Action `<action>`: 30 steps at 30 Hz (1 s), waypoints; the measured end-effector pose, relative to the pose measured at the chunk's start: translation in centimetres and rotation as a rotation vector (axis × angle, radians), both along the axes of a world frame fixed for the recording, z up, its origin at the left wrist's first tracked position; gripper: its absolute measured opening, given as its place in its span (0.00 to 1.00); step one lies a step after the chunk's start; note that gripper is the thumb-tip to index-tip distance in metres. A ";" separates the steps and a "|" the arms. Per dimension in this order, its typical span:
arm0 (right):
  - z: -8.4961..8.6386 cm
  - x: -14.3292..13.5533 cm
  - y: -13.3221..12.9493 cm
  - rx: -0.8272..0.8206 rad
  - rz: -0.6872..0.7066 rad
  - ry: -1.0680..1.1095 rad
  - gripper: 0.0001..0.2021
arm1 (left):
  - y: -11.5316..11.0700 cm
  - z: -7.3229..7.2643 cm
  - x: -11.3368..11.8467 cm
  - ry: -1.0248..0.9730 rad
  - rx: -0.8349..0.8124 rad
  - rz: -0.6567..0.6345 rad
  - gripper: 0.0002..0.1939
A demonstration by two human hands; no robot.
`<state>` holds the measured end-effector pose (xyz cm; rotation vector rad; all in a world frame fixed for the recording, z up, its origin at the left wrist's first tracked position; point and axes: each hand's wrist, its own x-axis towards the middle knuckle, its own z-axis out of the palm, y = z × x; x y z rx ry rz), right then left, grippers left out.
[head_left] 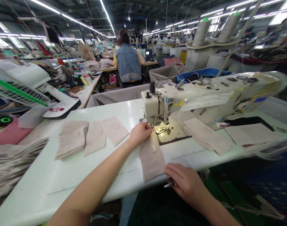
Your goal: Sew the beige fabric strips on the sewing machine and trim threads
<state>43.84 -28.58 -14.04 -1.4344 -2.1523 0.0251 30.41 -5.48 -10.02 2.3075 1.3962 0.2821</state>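
Head view: beyond your fingers, a blue bin (196, 74) holds dark items. The sewing machine (192, 97) stands just past your left hand (140, 135), fingers curled at the beige cloth's (152, 158) far end; your right hand's (184, 180) fingers pinch its near corner, a small metal tool (169, 184) beneath.

Pale cloth panel (151, 161) lying matt, white tabletop (119, 163) gleaming smooth, metal sewing plate (173, 131) shining, thread cones (201, 33) looking matt
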 end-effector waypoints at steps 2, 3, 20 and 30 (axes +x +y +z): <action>-0.1 0.0 0.0 -0.011 -0.002 0.003 0.15 | -0.1 0.0 0.0 -0.002 0.002 0.006 0.07; -0.1 0.0 0.0 -0.017 0.000 0.004 0.15 | -0.1 0.0 0.1 -0.003 0.003 0.009 0.07; 0.7 -0.2 0.7 -0.123 -0.031 0.017 0.15 | 0.5 0.1 0.0 0.035 0.047 -0.005 0.08; 0.9 -0.1 0.3 -0.075 -0.034 0.012 0.19 | -10.2 0.7 -4.9 -0.039 0.336 -0.709 0.10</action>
